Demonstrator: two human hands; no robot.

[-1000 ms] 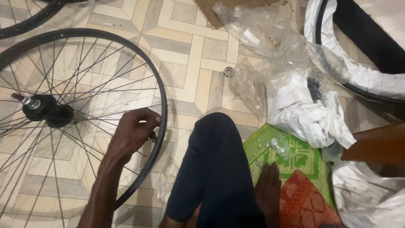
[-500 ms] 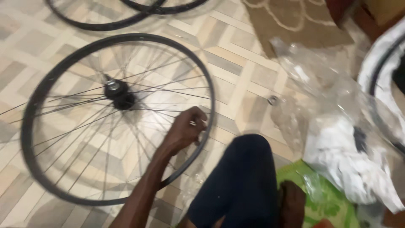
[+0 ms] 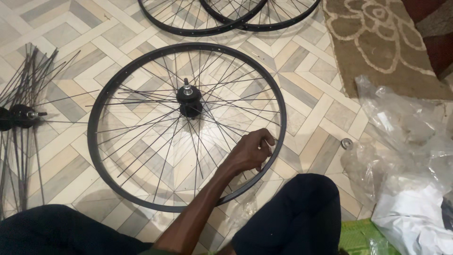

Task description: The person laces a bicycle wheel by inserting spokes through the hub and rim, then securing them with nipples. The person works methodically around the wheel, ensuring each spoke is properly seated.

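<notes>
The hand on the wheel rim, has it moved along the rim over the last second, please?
No; the hand grips the same rim stretch, opposite the hub; only the camera shifted.

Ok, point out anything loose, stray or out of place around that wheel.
A small metal washer lies alone on the tiles, between the wheel and the plastic bags. At far left a hub with loose spokes fanning out lies without a rim. The hand grips the wheel's rim.

Only packaging is seen, at the right edge: crumpled clear plastic bags (image 3: 406, 137) are spread on the tiled floor just beside the brown rug. A white plastic wrapper (image 3: 415, 222) is bunched below them, bottom-right corner, partly under the clear film. No labels, signs or screens are made out.
</notes>
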